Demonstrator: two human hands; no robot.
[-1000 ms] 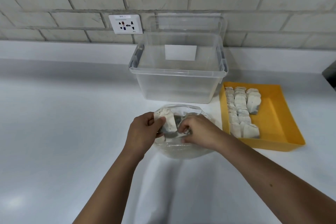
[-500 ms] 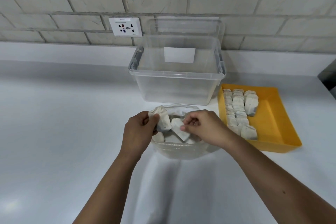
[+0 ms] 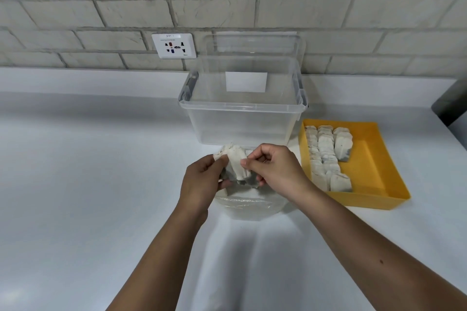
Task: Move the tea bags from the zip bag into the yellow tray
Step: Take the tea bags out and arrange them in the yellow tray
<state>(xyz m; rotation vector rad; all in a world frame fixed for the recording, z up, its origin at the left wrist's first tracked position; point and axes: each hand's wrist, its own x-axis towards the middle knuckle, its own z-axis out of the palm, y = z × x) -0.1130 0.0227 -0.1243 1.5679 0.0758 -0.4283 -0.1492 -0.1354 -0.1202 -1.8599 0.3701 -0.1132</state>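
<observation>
At frame centre my left hand [image 3: 202,180] curls round a bunch of pale paper tea bags [image 3: 236,165] just above the clear plastic zip bag [image 3: 250,207]; my right hand [image 3: 276,171] pinches one of them (a few seem left inside). At right, the yellow plastic tray [image 3: 379,156] holds two full rows and a third begun, so I judge we're well past halfway.

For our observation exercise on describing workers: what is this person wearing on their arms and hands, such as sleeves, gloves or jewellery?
Nothing shows. The left hand and right hand are bare: no gloves, rings or watch in view. The left forearm and right forearm are uncovered to the picture's lower edge, so no sleeve appears.
</observation>
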